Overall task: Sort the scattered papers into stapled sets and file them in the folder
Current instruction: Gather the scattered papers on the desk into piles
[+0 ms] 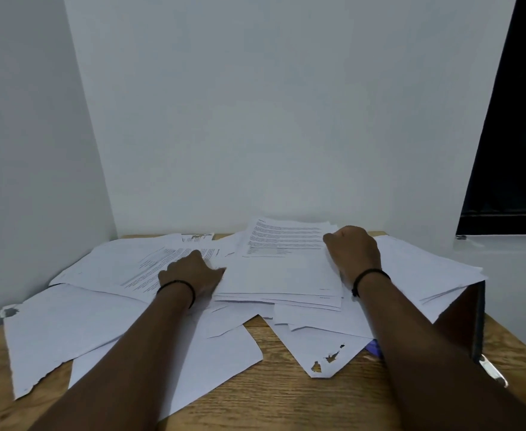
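White printed sheets lie scattered over a wooden table (286, 399). A thicker paper stack (280, 275) sits in the middle, its top sheet printed with text. My left hand (190, 272) grips the stack's left edge, thumb against it and fingers curled over a printed sheet (150, 265) beside it. My right hand (353, 253) curls round the stack's right edge. A dark folder (470, 315) with a metal clip (493, 373) lies at the right, partly under loose sheets (426, 269). No stapler shows.
Torn and holed sheets (327, 359) lie near the front; a large sheet (69, 325) with a torn corner covers the left. Something purple (373, 348) peeks out by my right forearm. White walls close the back and left; a dark window (510, 150) stands at the right.
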